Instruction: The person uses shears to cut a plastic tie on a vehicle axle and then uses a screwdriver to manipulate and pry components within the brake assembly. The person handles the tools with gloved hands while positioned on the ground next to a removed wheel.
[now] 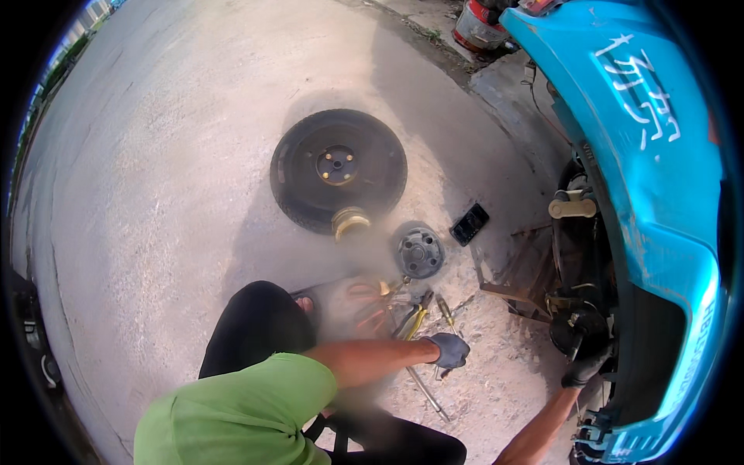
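Observation:
My left hand (451, 350), in a grey glove, is low over the ground tools with its fingers curled. What it holds is hidden beneath it. Pliers with yellow handles (417, 319) and a screwdriver (444, 308) lie just beyond it; a long metal bar (428, 394) lies on its near side. On the right, my gloved right hand (585, 372) is against the lower edge of a dark round wheel hub (577, 333) under the vehicle's bodywork. Its fingers are mostly hidden there.
A wheel with a tyre (298, 174) lies flat ahead, a curved brass-coloured part (351, 222) at its near edge. Nearer are a grey brake drum (420, 252) and a black phone (470, 225). A blue vehicle panel (659, 194) fills the right; a bucket (479, 29) stands behind.

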{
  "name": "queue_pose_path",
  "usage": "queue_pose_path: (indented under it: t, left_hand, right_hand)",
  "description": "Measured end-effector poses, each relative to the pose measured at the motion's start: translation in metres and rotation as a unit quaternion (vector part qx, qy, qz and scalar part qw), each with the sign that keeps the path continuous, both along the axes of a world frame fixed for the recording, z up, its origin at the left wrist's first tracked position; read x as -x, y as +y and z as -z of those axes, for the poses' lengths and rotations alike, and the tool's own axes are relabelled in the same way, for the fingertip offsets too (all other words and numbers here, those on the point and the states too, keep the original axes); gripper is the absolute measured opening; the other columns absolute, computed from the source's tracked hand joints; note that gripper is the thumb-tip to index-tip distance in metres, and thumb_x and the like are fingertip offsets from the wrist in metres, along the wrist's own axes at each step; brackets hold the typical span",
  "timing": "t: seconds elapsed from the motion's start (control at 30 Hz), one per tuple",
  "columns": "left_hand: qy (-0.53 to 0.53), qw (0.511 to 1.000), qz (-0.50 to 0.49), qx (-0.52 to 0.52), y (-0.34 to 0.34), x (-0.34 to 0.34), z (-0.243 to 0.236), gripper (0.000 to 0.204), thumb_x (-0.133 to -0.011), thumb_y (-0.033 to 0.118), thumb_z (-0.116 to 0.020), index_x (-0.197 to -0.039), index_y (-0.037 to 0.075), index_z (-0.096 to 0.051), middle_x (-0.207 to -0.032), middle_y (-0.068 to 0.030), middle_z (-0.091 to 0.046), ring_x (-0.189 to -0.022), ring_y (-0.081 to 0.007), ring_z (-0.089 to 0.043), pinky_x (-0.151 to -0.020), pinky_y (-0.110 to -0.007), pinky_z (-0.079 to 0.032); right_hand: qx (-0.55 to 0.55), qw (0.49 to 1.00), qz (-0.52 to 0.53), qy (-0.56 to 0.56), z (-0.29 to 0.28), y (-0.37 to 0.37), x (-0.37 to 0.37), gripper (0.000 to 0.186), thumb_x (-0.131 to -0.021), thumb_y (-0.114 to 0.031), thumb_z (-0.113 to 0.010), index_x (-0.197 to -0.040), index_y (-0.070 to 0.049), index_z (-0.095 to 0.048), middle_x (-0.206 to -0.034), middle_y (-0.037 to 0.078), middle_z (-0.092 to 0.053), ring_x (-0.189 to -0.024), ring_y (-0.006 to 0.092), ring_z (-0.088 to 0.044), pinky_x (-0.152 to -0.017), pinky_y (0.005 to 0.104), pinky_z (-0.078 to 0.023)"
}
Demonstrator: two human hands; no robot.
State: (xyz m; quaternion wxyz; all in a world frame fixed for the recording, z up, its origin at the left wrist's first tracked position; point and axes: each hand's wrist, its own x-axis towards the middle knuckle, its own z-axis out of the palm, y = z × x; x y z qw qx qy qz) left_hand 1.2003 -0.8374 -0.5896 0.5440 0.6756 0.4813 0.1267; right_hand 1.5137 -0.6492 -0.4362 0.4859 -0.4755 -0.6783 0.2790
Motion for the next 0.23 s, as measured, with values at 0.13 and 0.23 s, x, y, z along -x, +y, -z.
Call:
queue_pose_path:
  t: [0.13,0.23]
  left_hand:
    - [0.015,0.999,-0.037,0.006,0.003,0.094,-0.083,0.038,-0.089,0.036,-0.056,-0.108,0.008,-0.074,-0.115,-0.0172,-0.071,-0.110,-0.0361,-0.066,-0.094,-0.046,-0.052]
    - [0.006,0.975,-0.211,0.071,-0.019,0.219,-0.091,0.030,-0.095,0.032,-0.058,-0.113,0.012,-0.072,-0.116,-0.0163,-0.071,-0.110,-0.0327,-0.066,-0.096,-0.042,-0.052]
  right_hand:
    - [0.142,0.989,0.014,-0.033,-0.020,-0.021,-0.004,0.047,-0.102,-0.030,-0.056,-0.134,0.003,-0.057,-0.131,0.015,-0.063,-0.118,0.0243,-0.060,-0.103,0.0385,-0.048]
    - [0.204,0.962,0.180,0.031,-0.030,-0.045,0.005,0.056,-0.104,-0.041,-0.050,-0.142,0.001,-0.054,-0.137,0.014,-0.061,-0.123,0.0241,-0.058,-0.104,0.0392,-0.047]
